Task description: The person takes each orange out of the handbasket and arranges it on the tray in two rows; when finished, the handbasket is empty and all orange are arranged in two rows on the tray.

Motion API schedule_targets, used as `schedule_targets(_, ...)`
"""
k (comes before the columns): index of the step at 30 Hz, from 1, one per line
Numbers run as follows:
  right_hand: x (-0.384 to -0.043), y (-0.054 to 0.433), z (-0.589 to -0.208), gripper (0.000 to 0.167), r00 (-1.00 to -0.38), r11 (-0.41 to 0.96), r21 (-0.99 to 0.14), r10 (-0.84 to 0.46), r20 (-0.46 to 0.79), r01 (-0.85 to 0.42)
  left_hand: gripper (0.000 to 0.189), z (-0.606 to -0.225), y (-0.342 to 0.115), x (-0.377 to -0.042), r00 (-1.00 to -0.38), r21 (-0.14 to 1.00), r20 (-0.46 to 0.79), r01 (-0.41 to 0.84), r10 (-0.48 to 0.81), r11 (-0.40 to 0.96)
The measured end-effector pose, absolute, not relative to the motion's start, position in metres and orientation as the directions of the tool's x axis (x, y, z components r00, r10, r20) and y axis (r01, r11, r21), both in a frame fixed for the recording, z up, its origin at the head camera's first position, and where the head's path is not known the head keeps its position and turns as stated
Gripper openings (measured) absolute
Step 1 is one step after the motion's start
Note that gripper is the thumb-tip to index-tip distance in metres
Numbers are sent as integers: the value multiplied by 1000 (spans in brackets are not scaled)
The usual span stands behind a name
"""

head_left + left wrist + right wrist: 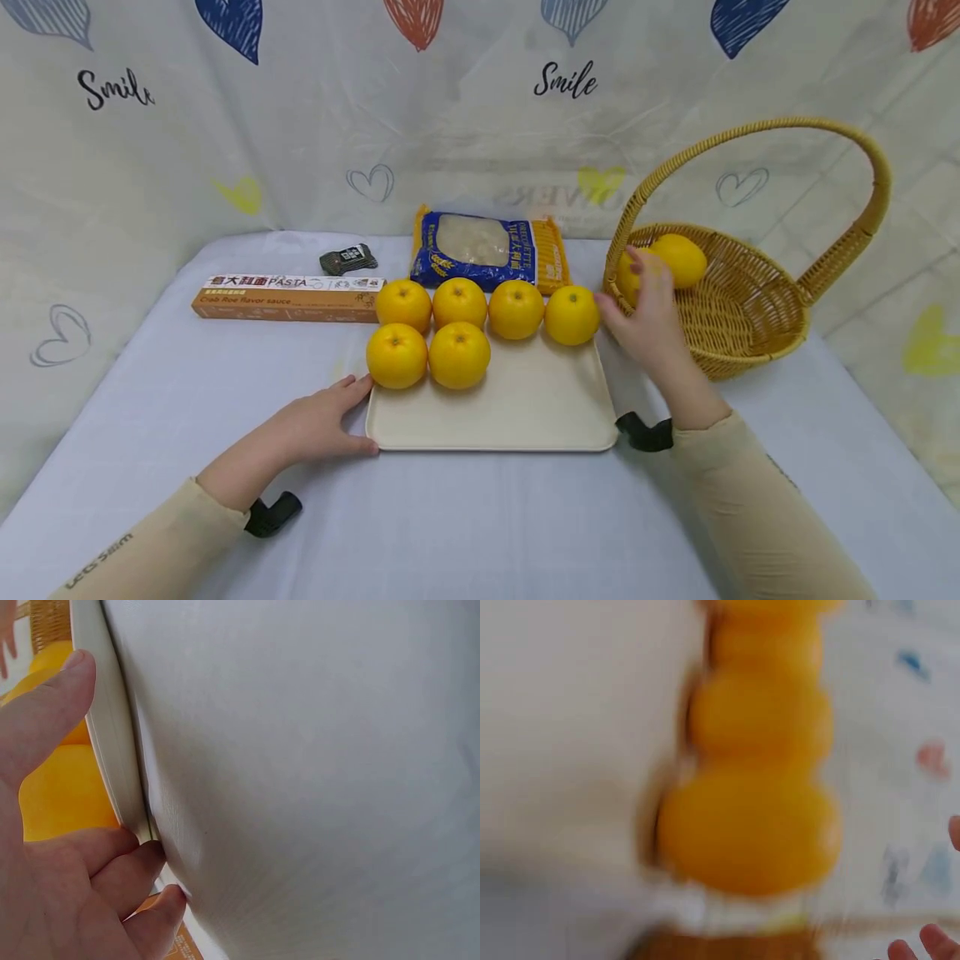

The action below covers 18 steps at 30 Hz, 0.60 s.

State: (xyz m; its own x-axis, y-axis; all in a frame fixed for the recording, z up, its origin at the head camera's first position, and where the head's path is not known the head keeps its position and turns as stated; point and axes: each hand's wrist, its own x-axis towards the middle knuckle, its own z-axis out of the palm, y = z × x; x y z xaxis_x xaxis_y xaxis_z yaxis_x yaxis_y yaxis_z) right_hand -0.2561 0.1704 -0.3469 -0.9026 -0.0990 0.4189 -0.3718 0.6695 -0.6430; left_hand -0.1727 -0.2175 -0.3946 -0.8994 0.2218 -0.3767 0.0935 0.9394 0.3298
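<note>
Several oranges [460, 356] sit on a cream tray [540, 408], in a back row and a shorter row before it at the left. My left hand [318, 421] touches the tray's left edge, thumb at the front corner; in the left wrist view the thumb [52, 712] lies against the rim. My right hand [652, 325] is over the left rim of a wicker basket [750, 350], fingers apart, just right of the row's last orange [572, 315]. Inside the basket are an orange [678, 260] and another orange [627, 275], partly hidden by my right fingers.
Behind the tray lies a blue and yellow pasta bag [480, 250]. A long pasta box [288, 298] is at the left, with a small dark packet [348, 259] behind it. The basket's tall handle [877, 183] arches over its opening. A printed curtain [465, 108] hangs behind the table.
</note>
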Motion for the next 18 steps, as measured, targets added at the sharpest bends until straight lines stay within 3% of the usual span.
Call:
schedule_targets(3, -273, 207, -344, 65, -934, 704, -667, 17, 358, -243, 103, -394, -218, -174, -898, 328, -381, 92, 221, 940)
schedule_targets(7, -290, 231, -344, 73, -986, 796, -595, -12, 164, -108, 103, -393, -218, -173, -896, 335, -383, 93, 226, 937)
schedule_targets(10, -303, 234, -347, 75, -994, 846, -522, -79, 70, -103, 102, -393, -218, -171, -895, 353, -381, 92, 233, 931)
schedule_targets(18, -320, 232, -352, 77, -990, 871, -473, -141, 14, -130, 102, -393, -217, -171, -899, 349, -370, 101, 236, 932)
